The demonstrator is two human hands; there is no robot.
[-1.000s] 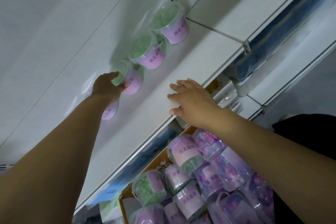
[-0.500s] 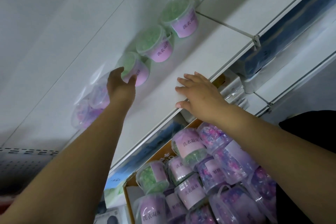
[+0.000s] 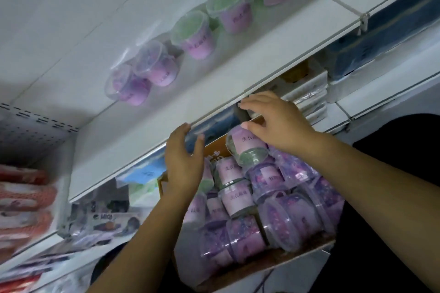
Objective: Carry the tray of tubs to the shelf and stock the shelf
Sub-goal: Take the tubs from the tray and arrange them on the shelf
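A row of clear tubs with purple labels stands on the white shelf (image 3: 133,135): two purple-filled tubs (image 3: 142,76) at the left and green-filled tubs (image 3: 194,34) further right. Below the shelf's front edge a cardboard tray (image 3: 281,260) holds several more tubs, some purple and some green. My left hand (image 3: 184,162) is over the tray's left side, fingers loosely spread, holding nothing. My right hand (image 3: 273,119) reaches over the tray's top tub (image 3: 247,147), a green-filled one lying on its side, with its fingertips touching the tub's upper end.
A lower shelf at the left carries red and orange packets (image 3: 23,200) and boxed goods (image 3: 112,219). Stacked white packs (image 3: 307,95) lie under the upper shelf at the right. A dark garment (image 3: 400,140) is at the right edge.
My left hand let go of the tub on the shelf and came down to the tray. My right hand left the shelf's edge and dropped onto the top tub.
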